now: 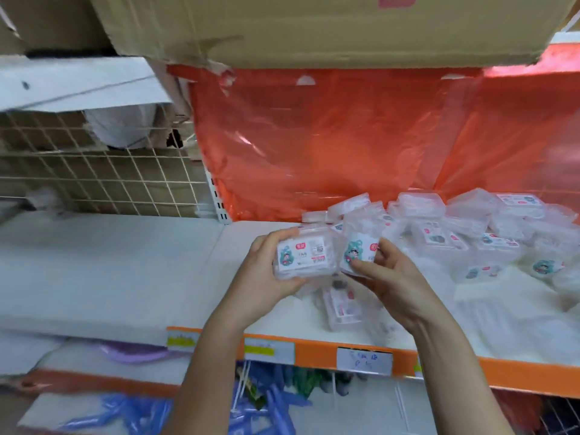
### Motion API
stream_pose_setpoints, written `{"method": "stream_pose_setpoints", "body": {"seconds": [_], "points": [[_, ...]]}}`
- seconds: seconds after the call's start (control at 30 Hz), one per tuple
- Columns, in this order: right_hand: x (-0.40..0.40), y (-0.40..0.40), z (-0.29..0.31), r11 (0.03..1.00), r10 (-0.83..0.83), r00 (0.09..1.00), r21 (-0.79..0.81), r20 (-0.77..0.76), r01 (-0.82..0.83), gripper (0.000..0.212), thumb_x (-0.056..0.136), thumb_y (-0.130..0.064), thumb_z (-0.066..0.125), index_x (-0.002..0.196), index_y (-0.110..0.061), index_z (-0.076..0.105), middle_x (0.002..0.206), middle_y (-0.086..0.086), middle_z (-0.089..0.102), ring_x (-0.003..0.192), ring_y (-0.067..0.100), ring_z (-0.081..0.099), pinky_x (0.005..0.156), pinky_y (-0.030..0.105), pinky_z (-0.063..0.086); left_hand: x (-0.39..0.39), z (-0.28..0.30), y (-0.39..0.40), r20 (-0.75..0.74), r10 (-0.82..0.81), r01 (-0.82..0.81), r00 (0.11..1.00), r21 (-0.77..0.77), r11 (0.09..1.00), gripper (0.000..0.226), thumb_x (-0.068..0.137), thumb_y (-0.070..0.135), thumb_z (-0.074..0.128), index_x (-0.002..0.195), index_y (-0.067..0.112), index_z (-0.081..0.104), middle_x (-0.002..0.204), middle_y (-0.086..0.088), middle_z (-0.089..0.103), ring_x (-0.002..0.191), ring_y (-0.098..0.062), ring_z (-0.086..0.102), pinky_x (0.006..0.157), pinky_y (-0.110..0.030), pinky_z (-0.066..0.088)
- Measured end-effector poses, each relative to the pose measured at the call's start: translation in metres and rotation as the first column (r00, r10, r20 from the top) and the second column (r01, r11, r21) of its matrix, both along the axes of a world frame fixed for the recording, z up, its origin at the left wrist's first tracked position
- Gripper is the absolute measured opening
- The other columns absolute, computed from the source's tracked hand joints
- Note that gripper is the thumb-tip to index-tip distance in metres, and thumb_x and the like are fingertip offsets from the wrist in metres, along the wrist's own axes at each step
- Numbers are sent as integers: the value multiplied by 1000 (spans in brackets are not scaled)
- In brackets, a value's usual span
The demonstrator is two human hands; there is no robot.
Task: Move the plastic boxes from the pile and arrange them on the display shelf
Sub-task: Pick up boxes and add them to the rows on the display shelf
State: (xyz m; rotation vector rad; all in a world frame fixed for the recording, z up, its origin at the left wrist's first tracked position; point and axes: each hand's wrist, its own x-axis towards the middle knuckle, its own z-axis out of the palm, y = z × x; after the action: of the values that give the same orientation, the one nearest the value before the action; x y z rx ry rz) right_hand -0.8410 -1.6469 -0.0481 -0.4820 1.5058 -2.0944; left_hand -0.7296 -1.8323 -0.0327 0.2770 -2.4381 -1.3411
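Note:
My left hand (266, 277) grips a clear plastic box (303, 255) with a white label facing me, held above the white display shelf (110, 271). Right beside it, my right hand (392, 277) pinches a second clear labelled box (359, 249), tilted on end and touching the first. A pile of several clear plastic boxes (470, 224) lies on the right half of the shelf, behind and to the right of my hands. One more box (342, 309) lies flat on the shelf just under my hands.
An orange plastic sheet (345, 136) hangs behind the pile. A big cardboard box (314, 26) overhangs from above. A wire grid panel (94, 177) backs the left bay. The shelf's orange front edge (314, 350) carries price tags; blue plastic goods (266, 403) lie below.

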Motion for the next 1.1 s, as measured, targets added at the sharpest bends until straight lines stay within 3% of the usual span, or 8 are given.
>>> {"method": "stream_pose_setpoints", "body": {"seconds": [0.13,0.27,0.4,0.53,0.63,0.9,1.0,1.1], "points": [[35,-68,1,994,105,994,-1,-28,-105,46,72,5,70,114,-10,58,110,10,69,97,21,67,78,29,57,47,5,-63,-47,68,-73,997,-124,990,68,74,8,75,121,45,43,119,17,42,114,-2,49,99,-19,41],[74,-137,3,981,195,980,-6,-28,-195,57,66,3,73,120,-9,57,113,10,69,100,21,66,78,29,57,96,11,-130,1,106,-102,994,-253,962,66,78,15,74,133,34,44,124,16,39,113,2,44,91,-1,32],[113,-207,5,971,240,971,-21,-12,-240,56,65,-2,66,119,-10,57,110,9,69,95,20,67,77,28,58,146,8,-193,30,151,-132,988,-333,934,66,78,20,74,135,31,44,129,14,40,118,-2,44,96,-9,34],[140,-275,0,960,280,960,22,1,-280,68,57,3,77,121,-7,55,110,15,67,95,22,66,75,25,57,188,6,-247,60,232,-194,971,-368,909,67,77,24,75,135,31,44,122,19,38,114,1,42,88,2,26],[153,-318,-3,944,324,946,63,1,-323,65,60,-4,74,121,-10,55,109,11,68,97,23,66,76,24,56,209,3,-281,41,272,-234,961,-399,887,66,77,24,76,135,26,46,124,11,42,115,-5,45,92,-7,30],[162,-436,-23,891,426,904,181,-22,-416,57,75,2,72,127,-11,51,111,10,66,102,25,63,91,31,47,246,-12,-383,95,371,-296,924,-438,849,70,77,27,76,138,24,43,130,1,44,120,-11,43,102,-27,37],[157,-483,-28,871,461,887,208,-27,-446,66,67,-4,80,126,-10,52,110,10,67,105,25,64,97,33,45,249,-15,-429,126,391,-295,912,-461,837,70,78,27,76,139,24,41,131,2,43,121,-11,40,102,-26,35],[152,-525,-24,867,464,885,224,-40,-445,56,74,-1,75,124,-11,54,112,10,67,106,24,63,96,31,45,244,-13,-473,133,391,-292,911,-463,837,68,78,27,76,137,24,42,130,2,45,122,-12,40,99,-21,33]]}}
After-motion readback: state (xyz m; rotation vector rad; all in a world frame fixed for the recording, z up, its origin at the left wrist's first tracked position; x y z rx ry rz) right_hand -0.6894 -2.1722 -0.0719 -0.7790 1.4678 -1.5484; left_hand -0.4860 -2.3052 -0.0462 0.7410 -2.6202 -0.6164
